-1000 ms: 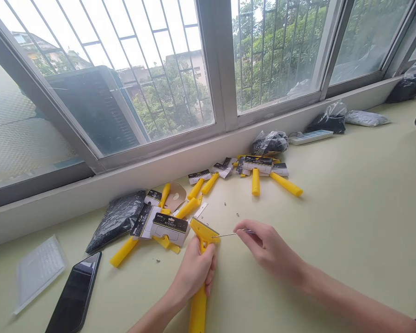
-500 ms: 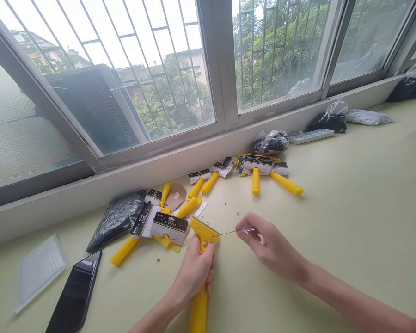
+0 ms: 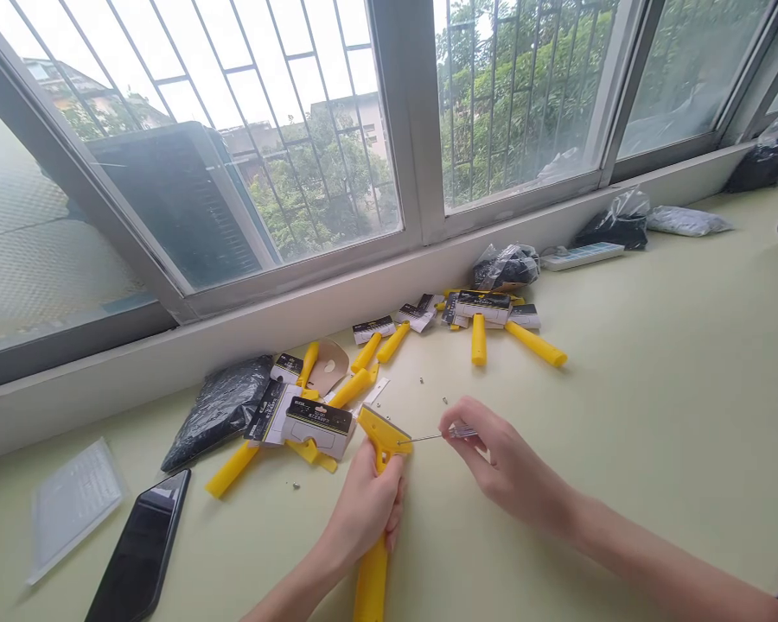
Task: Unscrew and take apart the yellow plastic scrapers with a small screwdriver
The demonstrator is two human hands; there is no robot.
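Observation:
My left hand [image 3: 371, 497] is wrapped round the neck of a yellow scraper [image 3: 371, 580], whose long handle runs down out of the bottom of the view. The scraper's wide head points up and away, with a grey metal edge along its top. My right hand [image 3: 493, 453] pinches a screwdriver [image 3: 421, 438] with a clear handle and thin shaft. Its tip meets the right part of the scraper head, at what looks like a screw. Fingers partly cover the screwdriver handle.
Several more yellow scrapers [image 3: 535, 344] with black and white cards [image 3: 317, 427] lie along the window side. Small screws [image 3: 296, 485] are scattered about. A phone [image 3: 139, 544], a clear plastic packet [image 3: 76, 510] and a black bag [image 3: 224, 406] lie at left. A power strip [image 3: 583, 256] lies farther back.
The scraper head and screwdriver tip have shifted very slightly to the right. Both hands keep their grips, and the tip stays on the scraper head.

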